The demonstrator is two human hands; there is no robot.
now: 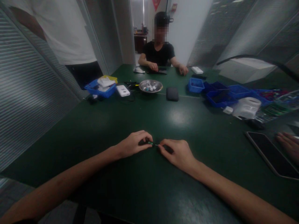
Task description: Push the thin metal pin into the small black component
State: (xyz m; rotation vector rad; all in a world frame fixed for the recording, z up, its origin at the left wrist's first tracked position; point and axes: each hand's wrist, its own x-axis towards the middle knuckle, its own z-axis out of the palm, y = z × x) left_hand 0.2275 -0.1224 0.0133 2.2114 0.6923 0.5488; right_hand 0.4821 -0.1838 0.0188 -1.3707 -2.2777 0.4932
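My left hand (134,143) rests on the dark green table (149,124), its fingers pinched round a small green part (150,143). My right hand (176,152) lies just to the right, fingertips pinched on a thin pale piece (156,145) at the part's right end. The two hands almost touch over the table's near middle. The part is too small to name.
A metal bowl (150,85), a white device (122,90), a black case (172,93) and blue trays (218,93) lie farther back. A dark tablet (271,154) lies at right beside another person's hand (288,144). A person sits at the far end; another stands at left.
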